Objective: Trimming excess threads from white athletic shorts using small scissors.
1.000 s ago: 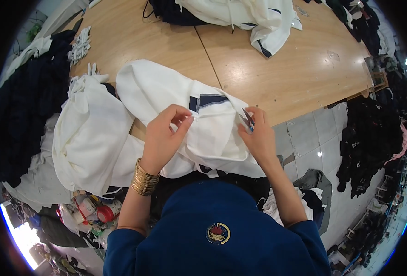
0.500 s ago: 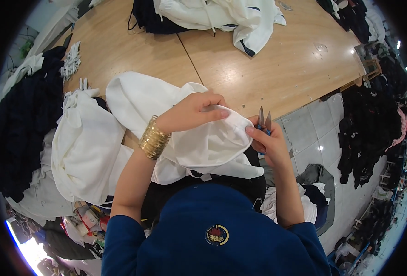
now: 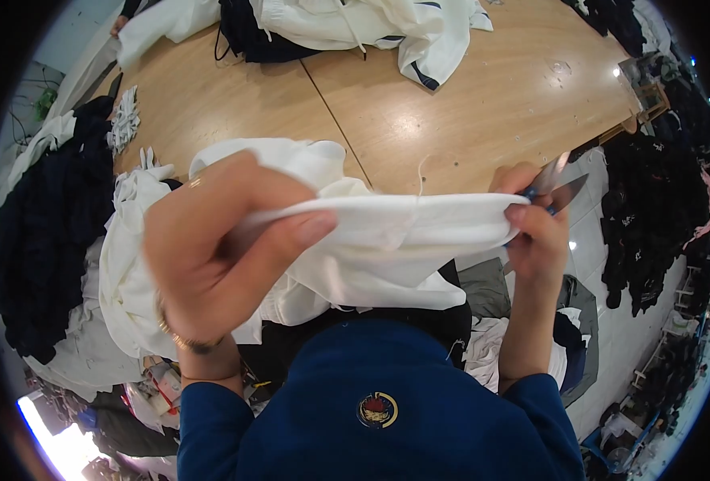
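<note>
A white garment is stretched between my hands, its hemmed edge pulled nearly straight. My left hand, slightly blurred, pinches that edge between thumb and fingers. At the other end my right hand grips the edge too. Tucked in the same hand is a small pair of scissors with blue handles, its blades spread and pointing up and right, away from the cloth. A loose thread rises from the hem. The rest of the garment hangs toward my lap and onto the table's near edge.
On the wooden table, white and navy garments lie at the far side. Piled white cloth and navy cloth are at left. Another person's hand is at far left. Black garments hang at right.
My hands have moved apart, drawing the hem taut. The left hand has come up closer to the camera, the right has shifted right with the scissors. Another person's hand and white cloth have appeared at far left.
</note>
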The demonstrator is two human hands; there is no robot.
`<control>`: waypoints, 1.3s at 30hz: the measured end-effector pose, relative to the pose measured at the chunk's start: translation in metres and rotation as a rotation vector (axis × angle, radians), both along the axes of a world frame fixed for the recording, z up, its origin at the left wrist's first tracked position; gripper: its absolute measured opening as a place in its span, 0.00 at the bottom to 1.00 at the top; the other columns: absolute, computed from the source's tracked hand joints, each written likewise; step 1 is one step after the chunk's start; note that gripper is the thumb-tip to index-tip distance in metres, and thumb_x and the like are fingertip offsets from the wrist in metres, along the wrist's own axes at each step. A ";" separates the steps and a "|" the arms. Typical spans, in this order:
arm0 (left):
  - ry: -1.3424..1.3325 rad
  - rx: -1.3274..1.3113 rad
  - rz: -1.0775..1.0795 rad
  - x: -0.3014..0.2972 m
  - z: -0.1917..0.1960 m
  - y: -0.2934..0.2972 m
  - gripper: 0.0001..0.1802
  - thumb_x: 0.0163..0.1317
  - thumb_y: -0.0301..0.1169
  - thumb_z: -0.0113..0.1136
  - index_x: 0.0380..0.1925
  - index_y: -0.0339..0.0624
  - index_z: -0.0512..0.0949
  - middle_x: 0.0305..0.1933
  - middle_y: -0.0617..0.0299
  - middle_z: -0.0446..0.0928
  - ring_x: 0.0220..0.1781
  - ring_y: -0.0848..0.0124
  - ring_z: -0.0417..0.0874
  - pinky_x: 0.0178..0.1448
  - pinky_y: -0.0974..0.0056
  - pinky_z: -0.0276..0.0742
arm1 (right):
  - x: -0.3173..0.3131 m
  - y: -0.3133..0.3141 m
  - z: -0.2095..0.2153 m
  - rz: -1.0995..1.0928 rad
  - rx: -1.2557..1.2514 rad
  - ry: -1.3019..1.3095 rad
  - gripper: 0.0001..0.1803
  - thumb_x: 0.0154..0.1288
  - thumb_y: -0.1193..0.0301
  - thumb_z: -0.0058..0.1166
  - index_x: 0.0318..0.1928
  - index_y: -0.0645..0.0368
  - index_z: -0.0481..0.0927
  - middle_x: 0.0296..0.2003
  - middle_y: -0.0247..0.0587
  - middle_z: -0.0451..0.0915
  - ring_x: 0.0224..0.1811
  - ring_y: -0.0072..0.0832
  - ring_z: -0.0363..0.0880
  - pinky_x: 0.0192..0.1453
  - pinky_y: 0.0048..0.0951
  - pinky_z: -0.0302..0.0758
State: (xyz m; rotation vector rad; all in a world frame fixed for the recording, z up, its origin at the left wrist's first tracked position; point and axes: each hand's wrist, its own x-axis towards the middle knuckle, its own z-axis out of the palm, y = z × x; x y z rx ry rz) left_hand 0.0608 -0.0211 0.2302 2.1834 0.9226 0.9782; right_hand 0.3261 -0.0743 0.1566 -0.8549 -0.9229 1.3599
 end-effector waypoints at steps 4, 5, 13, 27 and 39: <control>0.218 -0.487 -0.018 -0.019 -0.031 0.009 0.09 0.59 0.31 0.59 0.29 0.35 0.77 0.22 0.63 0.75 0.25 0.80 0.71 0.30 0.74 0.65 | -0.007 0.011 -0.008 -0.066 -0.140 -0.358 0.08 0.55 0.73 0.58 0.34 0.65 0.79 0.22 0.26 0.73 0.23 0.12 0.66 0.26 0.15 0.59; 0.259 -0.584 -0.041 -0.021 -0.060 0.014 0.09 0.60 0.32 0.58 0.30 0.36 0.77 0.23 0.63 0.75 0.27 0.80 0.71 0.32 0.74 0.65 | -0.009 0.011 -0.020 -0.003 -0.328 -0.410 0.09 0.55 0.71 0.59 0.34 0.64 0.80 0.22 0.25 0.73 0.24 0.12 0.66 0.28 0.15 0.59; 0.000 -0.743 -0.199 0.001 -0.136 0.001 0.11 0.63 0.34 0.55 0.37 0.37 0.76 0.34 0.70 0.75 0.33 0.83 0.70 0.40 0.75 0.68 | -0.021 0.014 -0.048 0.029 -0.493 -0.289 0.09 0.58 0.68 0.59 0.33 0.61 0.80 0.19 0.22 0.69 0.18 0.07 0.58 0.20 0.14 0.51; -0.262 -1.089 -0.169 0.010 -0.118 -0.006 0.12 0.63 0.31 0.55 0.43 0.35 0.76 0.36 0.69 0.77 0.36 0.85 0.73 0.41 0.77 0.69 | -0.060 -0.007 -0.031 -0.263 0.005 -0.925 0.07 0.53 0.74 0.62 0.33 0.60 0.79 0.26 0.34 0.73 0.24 0.22 0.69 0.27 0.21 0.65; -0.188 -0.960 -0.126 0.008 -0.112 -0.012 0.11 0.61 0.30 0.57 0.39 0.33 0.78 0.34 0.68 0.78 0.35 0.84 0.72 0.40 0.76 0.70 | -0.033 -0.001 -0.030 0.228 -0.542 0.193 0.06 0.56 0.73 0.60 0.30 0.63 0.78 0.24 0.27 0.73 0.25 0.15 0.67 0.28 0.16 0.63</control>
